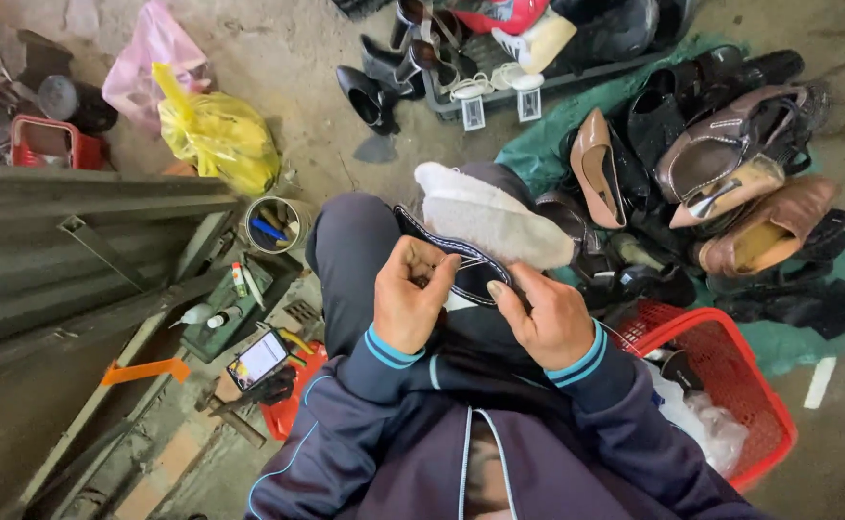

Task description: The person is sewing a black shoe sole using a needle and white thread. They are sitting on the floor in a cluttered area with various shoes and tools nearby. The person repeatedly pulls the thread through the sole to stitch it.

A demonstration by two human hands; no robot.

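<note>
I sit with a dark boot (475, 273) across my lap; its pale fleecy lining (485, 217) shows at the opening, and white stitching runs along its edge. My left hand (409, 294) pinches something small, perhaps a needle, at the boot's stitched rim. My right hand (542, 313) grips the boot's edge just to the right, thumb on top. Both hands are close together, almost touching.
A pile of worn shoes (730, 183) lies on a green cloth at right. A red basket (730, 385) sits by my right knee. At left stand a tin of tools (273, 224), a phone (259, 358), a yellow bag (218, 140) and metal bars (95, 207).
</note>
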